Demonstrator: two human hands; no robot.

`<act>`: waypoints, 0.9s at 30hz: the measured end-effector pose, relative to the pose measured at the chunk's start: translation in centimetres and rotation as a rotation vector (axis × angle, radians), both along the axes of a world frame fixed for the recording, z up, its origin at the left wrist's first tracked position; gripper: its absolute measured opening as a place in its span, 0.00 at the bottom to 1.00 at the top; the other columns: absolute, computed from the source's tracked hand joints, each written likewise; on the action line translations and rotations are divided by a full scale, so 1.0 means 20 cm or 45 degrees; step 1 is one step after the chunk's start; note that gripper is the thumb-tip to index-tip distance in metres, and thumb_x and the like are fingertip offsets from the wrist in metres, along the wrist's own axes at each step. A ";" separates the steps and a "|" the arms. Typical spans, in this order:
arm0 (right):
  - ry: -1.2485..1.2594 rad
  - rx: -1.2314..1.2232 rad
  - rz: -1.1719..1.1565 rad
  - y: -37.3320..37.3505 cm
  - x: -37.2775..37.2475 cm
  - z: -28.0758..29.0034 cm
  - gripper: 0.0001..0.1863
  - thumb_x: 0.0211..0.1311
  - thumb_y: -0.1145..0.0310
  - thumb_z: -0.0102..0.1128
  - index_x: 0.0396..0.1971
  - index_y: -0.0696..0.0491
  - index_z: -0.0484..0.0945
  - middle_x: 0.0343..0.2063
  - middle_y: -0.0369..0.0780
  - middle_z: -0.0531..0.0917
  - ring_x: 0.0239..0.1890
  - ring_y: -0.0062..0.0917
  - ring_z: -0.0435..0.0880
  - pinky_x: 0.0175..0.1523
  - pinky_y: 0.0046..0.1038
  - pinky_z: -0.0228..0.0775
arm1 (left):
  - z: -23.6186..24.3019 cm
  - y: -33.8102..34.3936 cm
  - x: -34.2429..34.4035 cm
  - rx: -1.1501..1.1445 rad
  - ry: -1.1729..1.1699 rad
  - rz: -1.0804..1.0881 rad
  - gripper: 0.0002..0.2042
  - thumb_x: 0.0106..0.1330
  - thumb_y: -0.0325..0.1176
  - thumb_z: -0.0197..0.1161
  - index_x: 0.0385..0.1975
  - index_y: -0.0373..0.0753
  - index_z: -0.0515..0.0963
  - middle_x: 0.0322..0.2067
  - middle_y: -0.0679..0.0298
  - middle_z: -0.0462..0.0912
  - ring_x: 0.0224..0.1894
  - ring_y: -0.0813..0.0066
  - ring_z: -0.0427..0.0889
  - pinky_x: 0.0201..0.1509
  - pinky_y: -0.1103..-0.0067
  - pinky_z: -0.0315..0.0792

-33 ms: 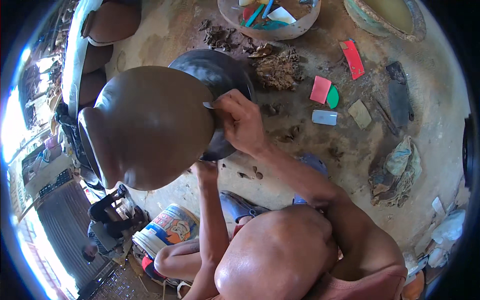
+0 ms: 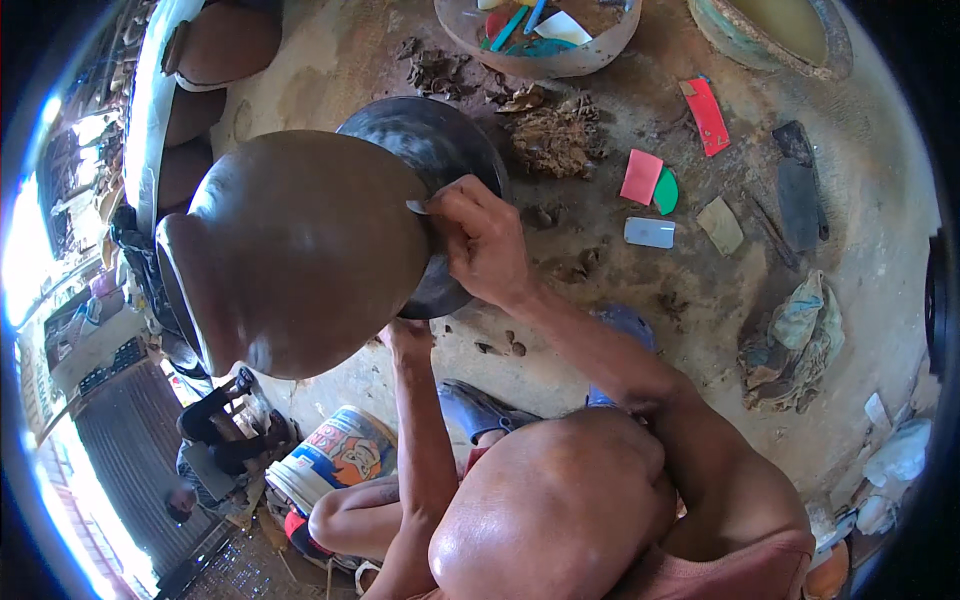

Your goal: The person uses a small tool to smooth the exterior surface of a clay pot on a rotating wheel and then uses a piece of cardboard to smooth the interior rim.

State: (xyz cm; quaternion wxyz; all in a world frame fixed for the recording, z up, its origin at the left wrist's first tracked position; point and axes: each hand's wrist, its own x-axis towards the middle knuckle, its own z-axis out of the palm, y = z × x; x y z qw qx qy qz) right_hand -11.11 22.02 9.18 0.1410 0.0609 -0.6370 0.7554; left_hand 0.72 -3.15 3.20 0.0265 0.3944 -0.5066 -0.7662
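A large brown clay pot [image 2: 300, 245], with a flared rim at its left, lies tilted at a black round turntable [image 2: 455, 140]. My right hand [image 2: 485, 240] is shut on a small pale scraper [image 2: 417, 208], which it holds against the right part of the pot's surface. My left hand [image 2: 408, 335] is lower down, at the near edge of the turntable beneath the pot; its fingers are largely hidden, so I cannot tell what they grip.
A basin of tools [image 2: 535, 60] and a water tub [image 2: 770, 60] stand beyond. Coloured scrapers [image 2: 640, 178], clay scraps [image 2: 555, 140] and a cloth [image 2: 795, 340] lie rightward. Pots [image 2: 225, 45], a bucket [image 2: 340, 450] and another seated person [image 2: 210, 460] are at left.
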 end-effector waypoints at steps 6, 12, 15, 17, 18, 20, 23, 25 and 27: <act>-0.091 0.133 -0.028 0.06 0.02 -0.16 0.21 0.49 0.93 0.55 0.41 0.57 0.83 0.36 0.44 0.81 0.34 0.36 0.85 0.35 0.32 0.76 | -0.04 0.74 0.11 0.231 -0.320 -0.123 0.39 0.70 0.71 0.48 0.71 0.47 0.61 0.63 0.58 0.70 0.60 0.58 0.74 0.60 0.60 0.73; -0.037 0.047 -0.058 0.00 -0.01 -0.11 0.20 0.49 0.93 0.55 0.40 0.58 0.82 0.36 0.45 0.81 0.35 0.36 0.85 0.37 0.31 0.77 | 0.05 0.46 0.03 0.013 -0.447 0.331 0.35 0.72 0.67 0.48 0.70 0.50 0.61 0.63 0.58 0.68 0.58 0.59 0.73 0.61 0.58 0.71; -0.039 0.090 -0.082 0.00 0.00 -0.13 0.19 0.49 0.93 0.56 0.40 0.58 0.82 0.37 0.45 0.81 0.36 0.37 0.85 0.37 0.31 0.77 | 0.03 0.29 -0.04 -0.083 -0.326 0.190 0.31 0.75 0.63 0.47 0.71 0.54 0.60 0.71 0.61 0.62 0.69 0.59 0.66 0.66 0.57 0.68; -0.074 0.065 -0.035 0.00 0.01 -0.14 0.19 0.49 0.92 0.56 0.40 0.58 0.82 0.37 0.45 0.80 0.36 0.37 0.85 0.37 0.32 0.77 | 0.00 0.23 -0.08 -0.058 -0.330 0.223 0.30 0.75 0.62 0.47 0.71 0.54 0.61 0.70 0.62 0.64 0.69 0.58 0.67 0.67 0.56 0.68; -0.092 0.055 -0.014 0.00 0.02 -0.15 0.19 0.50 0.92 0.56 0.40 0.59 0.82 0.37 0.45 0.80 0.36 0.37 0.84 0.37 0.32 0.77 | -0.02 0.22 -0.09 -0.043 -0.333 0.237 0.30 0.75 0.62 0.47 0.71 0.54 0.61 0.70 0.62 0.65 0.69 0.58 0.68 0.67 0.56 0.68; -0.077 0.069 -0.027 0.00 0.03 -0.14 0.18 0.50 0.92 0.56 0.40 0.59 0.82 0.37 0.45 0.79 0.35 0.37 0.84 0.36 0.32 0.76 | -0.09 0.15 -0.10 -0.077 -0.243 0.214 0.29 0.74 0.58 0.50 0.69 0.48 0.64 0.66 0.59 0.70 0.67 0.56 0.72 0.67 0.52 0.69; -0.086 0.079 -0.004 -0.02 0.07 -0.11 0.17 0.50 0.92 0.56 0.39 0.60 0.82 0.37 0.45 0.79 0.34 0.36 0.84 0.36 0.32 0.77 | -0.16 -0.03 -0.06 -0.016 -0.082 0.057 0.29 0.74 0.54 0.53 0.67 0.44 0.66 0.64 0.58 0.73 0.65 0.57 0.73 0.67 0.54 0.70; -0.115 0.079 0.036 -0.01 0.12 -0.11 0.17 0.50 0.91 0.56 0.39 0.60 0.82 0.37 0.45 0.79 0.33 0.36 0.84 0.36 0.32 0.77 | -0.18 -0.07 -0.03 -0.015 0.001 -0.044 0.28 0.72 0.51 0.59 0.67 0.42 0.67 0.63 0.59 0.74 0.65 0.60 0.74 0.68 0.60 0.70; -0.158 0.074 0.091 0.01 0.17 -0.15 0.15 0.51 0.91 0.57 0.38 0.61 0.81 0.37 0.44 0.80 0.33 0.36 0.85 0.36 0.32 0.77 | -0.22 -0.03 -0.06 0.022 0.076 -0.107 0.29 0.71 0.49 0.63 0.67 0.41 0.68 0.62 0.59 0.74 0.65 0.62 0.74 0.68 0.61 0.70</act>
